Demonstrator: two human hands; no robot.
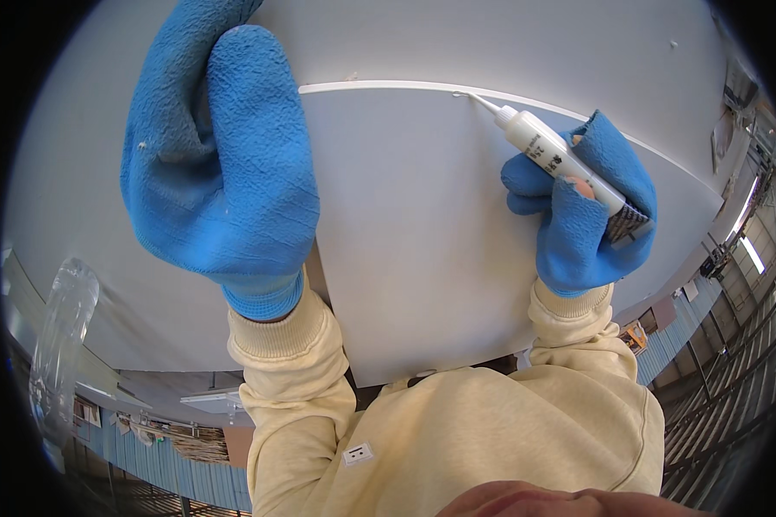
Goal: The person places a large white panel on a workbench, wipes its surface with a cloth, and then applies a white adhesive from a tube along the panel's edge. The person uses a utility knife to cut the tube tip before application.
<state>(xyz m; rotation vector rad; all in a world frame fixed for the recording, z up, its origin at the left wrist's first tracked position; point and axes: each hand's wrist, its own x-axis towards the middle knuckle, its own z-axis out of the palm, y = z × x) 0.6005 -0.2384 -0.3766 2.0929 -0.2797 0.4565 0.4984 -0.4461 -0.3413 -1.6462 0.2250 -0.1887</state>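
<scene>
My right hand (591, 194), in a blue work glove with fingertips showing through holes, is closed round a white glue tube (539, 142). The tube tilts up to the left, and its thin nozzle ends at the far edge of a white panel (422, 224). A small clear loop or bead shows at the nozzle tip; whether the tip touches the panel is hard to tell. My left hand (224, 164), in a matching glove, is raised at the panel's left side. Its thumb and fingers stand apart with nothing visible between them, and some fingers run out at the top.
Under the panel spreads a larger pale surface (509, 43). At the left rim is a clear, shiny transparent object (65, 319). Shelving with stacked material (200, 444) lies lower left, and an orange box (634, 336) is at the right.
</scene>
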